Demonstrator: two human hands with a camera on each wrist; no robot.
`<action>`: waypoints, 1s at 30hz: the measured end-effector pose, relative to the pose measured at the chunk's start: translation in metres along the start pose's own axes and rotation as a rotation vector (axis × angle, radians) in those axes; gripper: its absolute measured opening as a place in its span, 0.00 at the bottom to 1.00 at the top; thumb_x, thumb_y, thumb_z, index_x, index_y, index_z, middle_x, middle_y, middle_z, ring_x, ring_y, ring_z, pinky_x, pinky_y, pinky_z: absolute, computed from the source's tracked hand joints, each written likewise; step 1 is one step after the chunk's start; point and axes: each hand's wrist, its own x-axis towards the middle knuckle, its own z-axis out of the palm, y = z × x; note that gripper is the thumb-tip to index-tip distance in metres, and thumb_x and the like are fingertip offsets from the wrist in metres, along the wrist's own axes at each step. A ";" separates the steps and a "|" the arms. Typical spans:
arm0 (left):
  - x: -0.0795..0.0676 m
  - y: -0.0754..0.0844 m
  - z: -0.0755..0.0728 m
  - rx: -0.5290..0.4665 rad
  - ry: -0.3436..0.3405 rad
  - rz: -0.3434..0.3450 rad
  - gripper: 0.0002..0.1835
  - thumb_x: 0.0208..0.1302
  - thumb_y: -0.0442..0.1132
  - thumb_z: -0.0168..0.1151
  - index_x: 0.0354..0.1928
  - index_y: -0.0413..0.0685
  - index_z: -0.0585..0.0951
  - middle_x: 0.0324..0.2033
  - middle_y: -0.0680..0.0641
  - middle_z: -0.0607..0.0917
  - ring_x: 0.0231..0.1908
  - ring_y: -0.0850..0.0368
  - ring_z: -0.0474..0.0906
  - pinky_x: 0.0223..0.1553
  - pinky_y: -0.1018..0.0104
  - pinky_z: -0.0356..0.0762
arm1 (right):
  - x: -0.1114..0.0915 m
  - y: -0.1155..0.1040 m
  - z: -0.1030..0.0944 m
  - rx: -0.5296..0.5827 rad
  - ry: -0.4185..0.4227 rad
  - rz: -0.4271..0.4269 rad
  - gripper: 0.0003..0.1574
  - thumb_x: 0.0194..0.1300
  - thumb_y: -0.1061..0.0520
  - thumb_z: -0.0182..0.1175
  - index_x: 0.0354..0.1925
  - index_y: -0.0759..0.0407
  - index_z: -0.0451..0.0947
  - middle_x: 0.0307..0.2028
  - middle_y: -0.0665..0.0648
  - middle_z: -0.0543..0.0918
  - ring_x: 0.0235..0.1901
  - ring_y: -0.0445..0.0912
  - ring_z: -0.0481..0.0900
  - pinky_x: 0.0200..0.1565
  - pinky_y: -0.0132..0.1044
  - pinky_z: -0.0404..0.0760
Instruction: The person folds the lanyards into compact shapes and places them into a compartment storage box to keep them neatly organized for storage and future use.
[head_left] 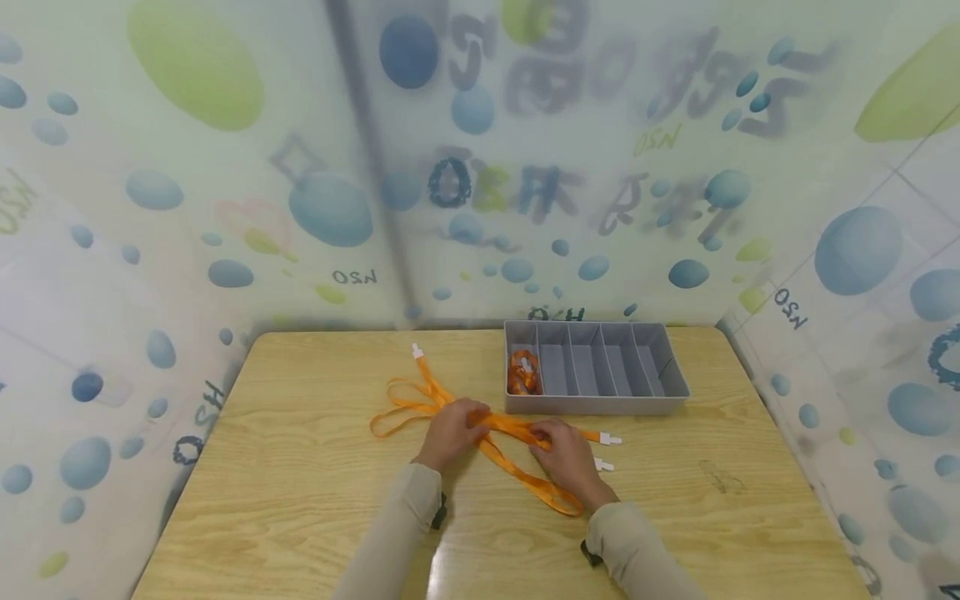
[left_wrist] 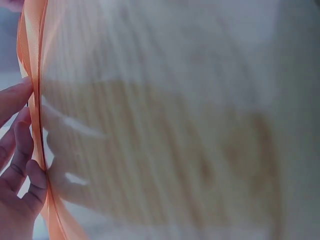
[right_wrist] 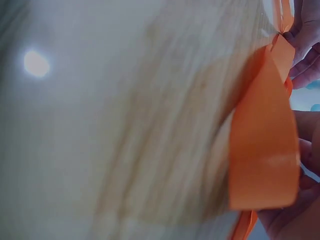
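Several orange lanyards lie loosely bundled on the wooden table, their white plastic clips pointing to the right and one to the upper left. Loops spread out on both sides. My left hand grips the middle of the bundle. In the left wrist view its fingers curl against the orange strap. A short way to the right, my right hand pinches the strap near the clips. A broad strap fold partly covers that hand in the right wrist view.
Behind the hands stands a grey divided tray; its leftmost compartment holds bundled orange lanyards. A patterned curtain hangs along the table's back edge and both sides. Bare wooden tabletop extends to the left.
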 end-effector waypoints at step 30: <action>0.000 -0.002 0.000 0.057 -0.015 0.077 0.03 0.60 0.35 0.71 0.35 0.46 0.89 0.32 0.51 0.84 0.34 0.57 0.81 0.38 0.62 0.80 | 0.000 -0.001 0.002 -0.006 0.000 0.008 0.08 0.57 0.61 0.73 0.37 0.54 0.87 0.31 0.46 0.83 0.32 0.41 0.81 0.36 0.38 0.80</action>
